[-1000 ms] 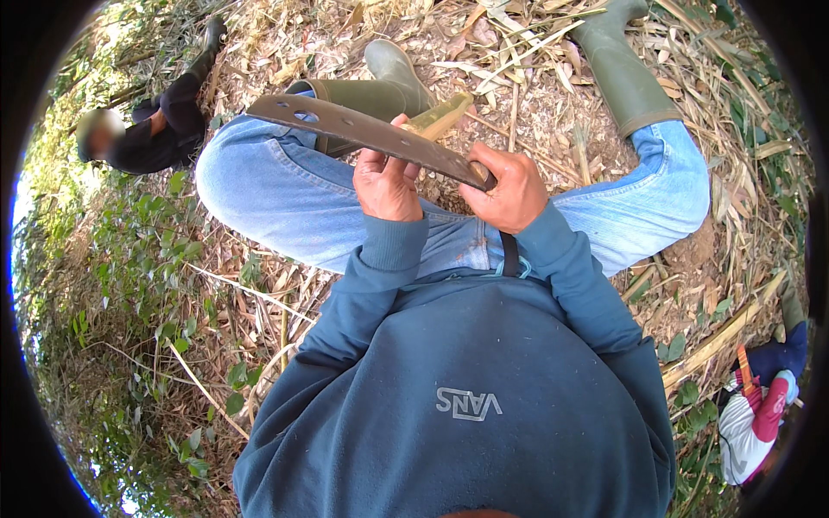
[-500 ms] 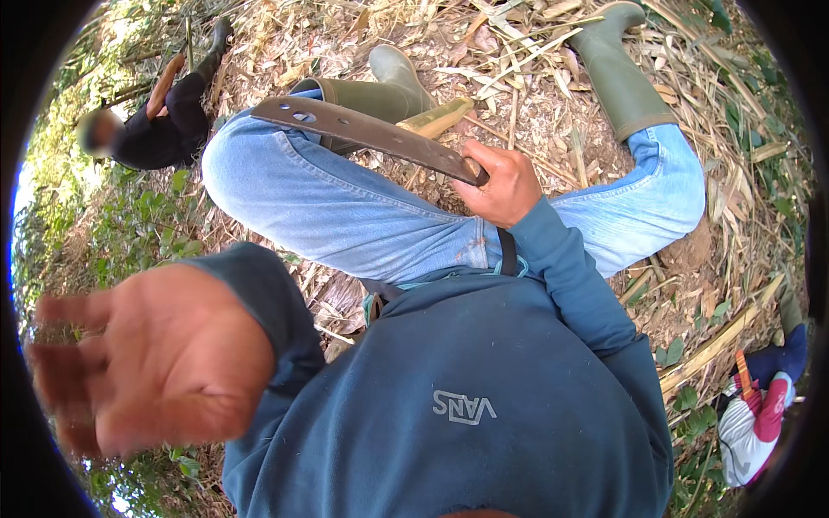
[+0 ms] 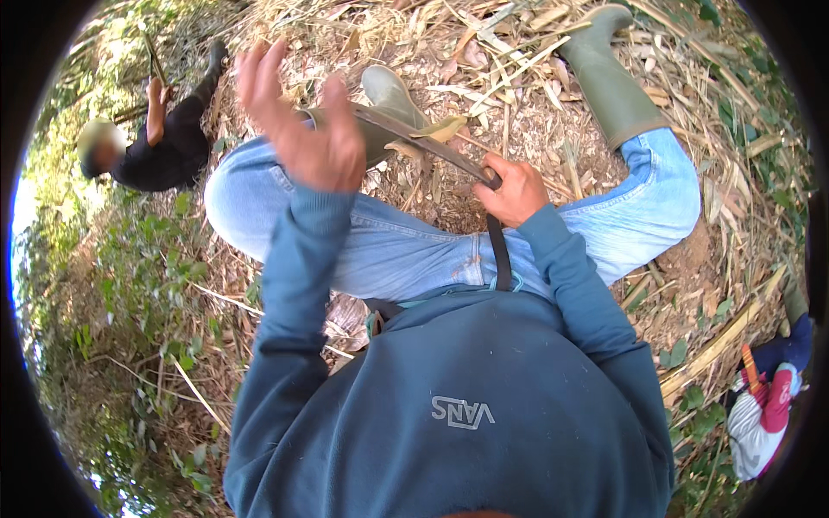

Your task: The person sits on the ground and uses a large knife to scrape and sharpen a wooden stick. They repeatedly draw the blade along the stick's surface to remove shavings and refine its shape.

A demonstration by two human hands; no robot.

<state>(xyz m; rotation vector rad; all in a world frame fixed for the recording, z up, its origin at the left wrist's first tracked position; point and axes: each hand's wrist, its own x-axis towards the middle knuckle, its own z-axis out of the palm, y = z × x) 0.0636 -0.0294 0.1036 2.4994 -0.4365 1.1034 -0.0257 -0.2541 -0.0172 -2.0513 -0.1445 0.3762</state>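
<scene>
A dark-bladed machete (image 3: 432,145) is gripped at its handle end by my right hand (image 3: 515,192), whose fingers are wrapped round it. Its blade slants up and left across my lap, toward my bent leg. My left hand (image 3: 302,129) is raised above my left knee, slightly blurred, with its fingers apart and nothing in it. The blade's far end disappears behind that hand, and I cannot tell whether they touch. Just beyond the blade is a yellowish piece of bamboo (image 3: 442,129), partly hidden by it.
My green rubber boots (image 3: 609,78) rest on ground strewn with dry leaves and split stalks (image 3: 518,65). One person in black (image 3: 164,142) sits at the far left with a long tool. Another person (image 3: 764,414) is at the right edge. Low green plants (image 3: 138,293) grow to my left.
My left hand has swung from the lower left up and forward to above my left knee, staying open. The machete has turned, its blade now seen nearly edge-on.
</scene>
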